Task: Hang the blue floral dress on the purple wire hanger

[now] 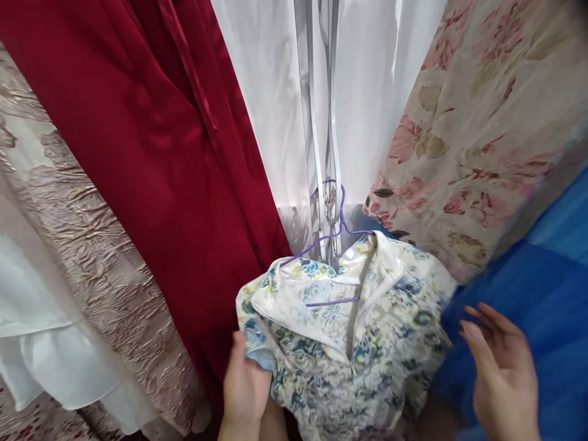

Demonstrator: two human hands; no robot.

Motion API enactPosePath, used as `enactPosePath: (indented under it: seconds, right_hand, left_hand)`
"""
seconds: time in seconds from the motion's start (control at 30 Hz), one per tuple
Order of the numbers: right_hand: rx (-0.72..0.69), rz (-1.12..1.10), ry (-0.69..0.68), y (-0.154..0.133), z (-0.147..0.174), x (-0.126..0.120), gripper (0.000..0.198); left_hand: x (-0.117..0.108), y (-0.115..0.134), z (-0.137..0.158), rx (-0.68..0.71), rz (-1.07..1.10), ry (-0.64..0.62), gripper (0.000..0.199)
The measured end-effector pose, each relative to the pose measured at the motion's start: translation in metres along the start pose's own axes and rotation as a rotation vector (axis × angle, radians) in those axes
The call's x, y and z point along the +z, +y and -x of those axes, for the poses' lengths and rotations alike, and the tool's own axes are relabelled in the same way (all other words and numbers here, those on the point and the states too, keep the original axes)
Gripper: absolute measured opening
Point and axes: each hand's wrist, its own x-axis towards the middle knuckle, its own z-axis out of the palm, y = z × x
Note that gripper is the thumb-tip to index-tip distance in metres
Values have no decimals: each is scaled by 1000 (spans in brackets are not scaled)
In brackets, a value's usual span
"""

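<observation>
A white garment point(367, 343) with a blue, yellow and grey floral print, a collar and a V-neck is on a purple wire hanger point(342, 228). Its lower end runs out of view, so I cannot tell a blouse from a dress. My left hand point(245, 383) holds the garment's left sleeve, thumb up, with the fingers partly hidden behind the cloth. To the right, my right hand point(503, 373) is raised beside the other sleeve, fingers bent and apart from the thumb, holding nothing. The hanger's hook is near pale vertical straps point(335, 122).
Long clothes surround the hands: a dark red satin one point(151, 153), a textured pink one point(105, 226) and a white one point(59, 355) at left. White cloth point(266, 92) hangs behind. A pink-flowered cloth point(463, 153) and a blue one point(551, 294) hang at right.
</observation>
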Motion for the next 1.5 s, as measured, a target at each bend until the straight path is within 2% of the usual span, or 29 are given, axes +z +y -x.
enactPosePath:
  seconds: [0.07, 0.1, 0.13, 0.2, 0.27, 0.33, 0.47, 0.57, 0.67, 0.77, 0.93, 1.07, 1.2, 1.33, 1.5]
  right_hand:
    - [-37, -19, 95, 11, 27, 3, 58]
    - [-19, -11, 85, 16, 39, 6, 52]
    - [21, 13, 4, 22, 50, 10, 45]
    - [96, 88, -301, 33, 60, 23, 37]
    - [97, 169, -585, 42, 58, 42, 38]
    - [20, 255, -706, 48, 47, 66, 42]
    - [-56, 396, -813, 55, 32, 109, 33]
    - [-101, 371, -785, 58, 34, 126, 32]
    - [-129, 358, -740, 57, 37, 131, 34]
    - [-86, 344, -745, 56, 39, 128, 34]
    - [55, 274, -736, 65, 49, 124, 29]
    - [272, 206, -695, 84, 56, 123, 37]
    - [454, 165, -782, 94, 60, 122, 37]
    - [521, 103, -848, 91, 71, 126, 35]
    - [494, 58, -770, 95, 83, 140, 32]
  left_hand:
    - [4, 1, 0, 42, -139, 56, 55]
    - [7, 2, -1, 104, -244, 82, 57]
    - [12, 5, -5, 183, -356, 99, 56]
    - [21, 13, -14, 324, -566, 108, 40]
    - [29, 22, -25, 410, -719, 93, 21]
    - [34, 30, -34, 511, -843, 43, 11]
    - [44, 42, -47, 748, -1053, -129, 14]
    - [57, 48, -54, 776, -1137, -233, 10]
    - [75, 52, -59, 745, -1255, -280, 7]
    - [95, 49, -61, 696, -1315, -296, 12]
    - [116, 35, -60, 670, -1224, -300, 17]
    - [115, 33, -67, 676, -1130, -284, 12]
    - [107, 44, -79, 656, -1053, -338, 13]
    - [103, 54, -89, 664, -1041, -429, 15]
    - [100, 54, -95, 644, -1075, -495, 21]
